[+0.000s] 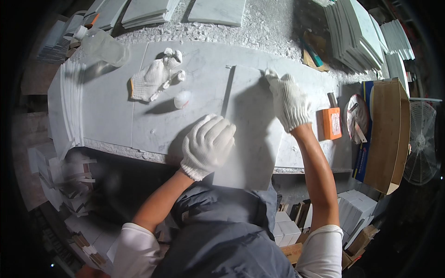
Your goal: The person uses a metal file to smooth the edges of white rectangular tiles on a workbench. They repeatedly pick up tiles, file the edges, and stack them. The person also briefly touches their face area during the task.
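A rectangular grey-white marble tile (252, 134) lies before me, its near end jutting past the work surface's front edge toward my lap. My left hand (208, 147), in a white knitted glove, is closed at the tile's left edge, its fingers together. The gloved right hand (289, 102) grips near the far right corner of the tile, with its fingertips partly hidden. Left of the tile lie a crumpled white work glove (150, 81) with a yellow cuff and a small translucent cup (182, 99).
A clear plastic bottle (104, 46) lies at the far left. On the right are an orange box (332, 123), a round dish (357, 119) with a blade-like tool, a cardboard box (382, 134) and a fan (421, 141). Tile stacks (354, 34) stand behind.
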The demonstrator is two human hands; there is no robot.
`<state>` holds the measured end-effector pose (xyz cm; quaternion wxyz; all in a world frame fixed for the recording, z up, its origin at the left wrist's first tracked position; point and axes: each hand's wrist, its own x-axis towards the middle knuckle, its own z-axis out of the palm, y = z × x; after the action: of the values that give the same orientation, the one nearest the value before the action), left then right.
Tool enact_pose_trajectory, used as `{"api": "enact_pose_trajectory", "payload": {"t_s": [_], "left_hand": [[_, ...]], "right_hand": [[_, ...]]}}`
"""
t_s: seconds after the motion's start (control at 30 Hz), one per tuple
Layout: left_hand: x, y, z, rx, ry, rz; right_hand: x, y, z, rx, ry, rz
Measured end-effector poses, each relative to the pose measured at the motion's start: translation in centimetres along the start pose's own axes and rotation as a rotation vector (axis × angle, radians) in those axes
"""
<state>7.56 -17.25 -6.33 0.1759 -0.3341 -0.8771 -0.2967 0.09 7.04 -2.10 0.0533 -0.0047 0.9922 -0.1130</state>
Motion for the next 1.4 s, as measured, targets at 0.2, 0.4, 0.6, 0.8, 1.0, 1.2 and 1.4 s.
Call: {"api": "enact_pose_trajectory", "payload": {"t_s": [0.2, 0.4, 0.6, 0.8, 1.0, 1.2, 1.4], "left_hand": [[0.2, 0.0, -0.1, 0.047, 0.038, 0.014], [-0.3, -0.1, 0.2, 0.061, 0.071, -0.003], [-0.6, -0.3, 0.3, 0.029, 0.029, 0.031], [-0.5, -0.3, 0.4, 0.027, 0.029, 0.011], [-0.5, -0.4, 0.5, 0.050, 0.036, 0.035], [-0.4, -0.4, 0.4, 0.001, 0.026, 0.009], [-0.6, -0.4, 0.4, 0.025, -0.005, 0.020]], "right_hand": [[-0.8, 2.2, 1.7, 0.261, 0.113, -0.096], [-13.3, 1.0, 1.7, 0.500, 0.169, 0.125], [-16.4, 0.1, 2.1, 0.311, 0.083, 0.161], [-13.1, 0.0, 1.7, 0.203, 0.040, 0.129], [-6.3, -0.4, 0.9, 0.069, 0.039, 0.032], [-8.1, -1.3, 0.3, -0.200, -0.039, -0.013], [-6.1, -1.4, 0.1, -0.174, -0.001, -0.013]]}}
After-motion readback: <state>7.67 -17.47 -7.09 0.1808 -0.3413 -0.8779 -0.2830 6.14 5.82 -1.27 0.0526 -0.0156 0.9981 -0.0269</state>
